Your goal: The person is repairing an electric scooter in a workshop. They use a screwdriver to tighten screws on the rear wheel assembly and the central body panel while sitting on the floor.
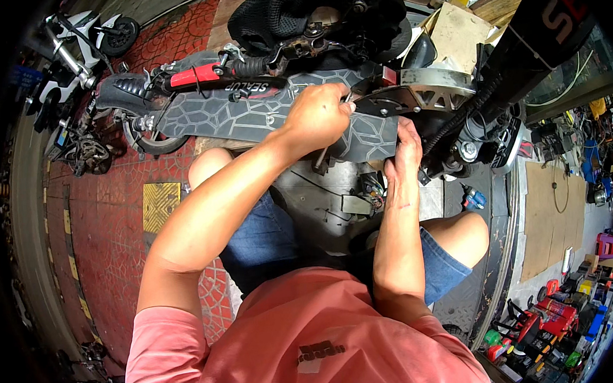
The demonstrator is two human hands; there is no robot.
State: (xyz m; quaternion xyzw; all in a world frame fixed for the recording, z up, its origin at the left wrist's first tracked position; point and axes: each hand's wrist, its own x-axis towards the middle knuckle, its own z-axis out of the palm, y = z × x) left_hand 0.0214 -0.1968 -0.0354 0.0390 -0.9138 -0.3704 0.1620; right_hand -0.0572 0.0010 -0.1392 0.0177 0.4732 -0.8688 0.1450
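Observation:
A dark grey scooter deck point(211, 117) with a pale web-like pattern lies across in front of me. My left hand point(319, 117) is closed over its middle, thumb and fingers pressed together. What sits inside that fist is mostly hidden; a thin rod point(322, 157) shows just below it. My right hand point(407, 147) grips the right end of the patterned deck cover point(368, 140), fingers on its edge and thumb underneath. Right beside that end is a metal bracket point(430, 89) with triangular cutouts, near the scooter's thick black stem point(522, 45).
Wires and a small connector point(356, 204) lie below the deck, between my knees. A blue power tool point(473, 199) rests to the right. Flat cardboard point(552, 218) and cluttered tools and parts fill the far right. Parked two-wheelers point(77, 58) stand at the left on red paving.

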